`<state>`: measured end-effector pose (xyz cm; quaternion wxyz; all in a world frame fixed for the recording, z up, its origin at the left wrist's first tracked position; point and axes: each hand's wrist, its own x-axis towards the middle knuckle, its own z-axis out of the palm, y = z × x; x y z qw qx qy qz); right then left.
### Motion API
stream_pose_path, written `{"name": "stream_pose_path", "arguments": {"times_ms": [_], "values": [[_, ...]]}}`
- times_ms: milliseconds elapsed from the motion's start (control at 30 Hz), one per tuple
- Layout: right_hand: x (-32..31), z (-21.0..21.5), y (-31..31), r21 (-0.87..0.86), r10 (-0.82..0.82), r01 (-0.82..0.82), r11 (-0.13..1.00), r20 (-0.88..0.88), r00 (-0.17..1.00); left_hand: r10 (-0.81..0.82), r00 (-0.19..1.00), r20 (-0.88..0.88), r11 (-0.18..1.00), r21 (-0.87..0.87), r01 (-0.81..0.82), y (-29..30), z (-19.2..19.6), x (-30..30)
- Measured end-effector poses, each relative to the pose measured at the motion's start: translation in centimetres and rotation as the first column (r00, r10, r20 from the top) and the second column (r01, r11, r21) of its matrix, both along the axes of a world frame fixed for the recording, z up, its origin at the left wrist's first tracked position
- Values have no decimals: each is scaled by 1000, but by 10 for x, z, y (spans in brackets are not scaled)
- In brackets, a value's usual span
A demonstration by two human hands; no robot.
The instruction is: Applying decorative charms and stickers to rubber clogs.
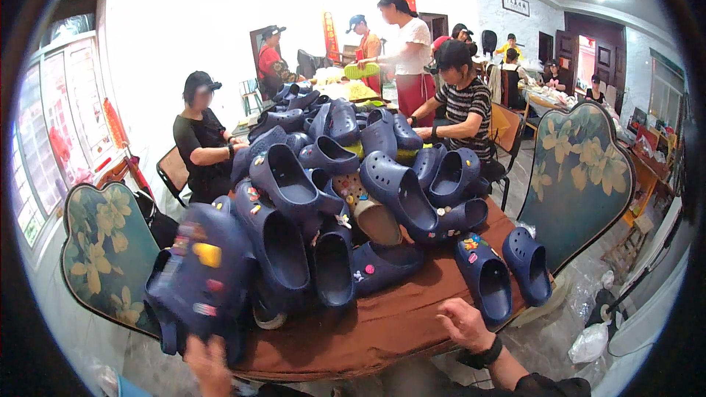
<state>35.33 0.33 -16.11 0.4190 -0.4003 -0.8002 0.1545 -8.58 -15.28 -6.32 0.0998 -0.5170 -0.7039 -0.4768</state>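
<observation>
Left hand (208,366) at blurred navy foam clog (209,268), near left; can't tell grip. Right hand (468,325) released, half-curled, over brown-clothed table (360,338).

A brown-covered table (346,345) carries a heap of navy clogs (283,176), many dotted with colourful charms. A beige clog (379,222) sits among them. Near the table's left near corner, a motion-blurred clog (209,272) with a yellow charm stands tilted above the left hand (208,367), also blurred; their contact is unclear. The right hand (468,326) hovers by the near edge, fingers loosely curled, just beside a charm-decorated clog (485,283). A plain clog (528,268) lies next to that one, toward the right edge. A person in black (202,132) works along the left edge, another in stripes (467,106) along the right.
</observation>
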Motion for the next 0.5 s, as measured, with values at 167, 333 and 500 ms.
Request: {"name": "stream_pose_path", "arguments": {"times_ms": [167,333,500], "values": [[-37,-6,4,-207,136,-283,937,-529,837,-567,802,-188,809,-312,498,26,-80,94],[-41,-47,41,-438,8,-260,860,-498,867,-624,715,314,641,-317,699,66,-116,175],[-40,-86,76,-554,-49,-201,808,-403,914,-650,495,577,566,-66,821,135,-107,171]]}}
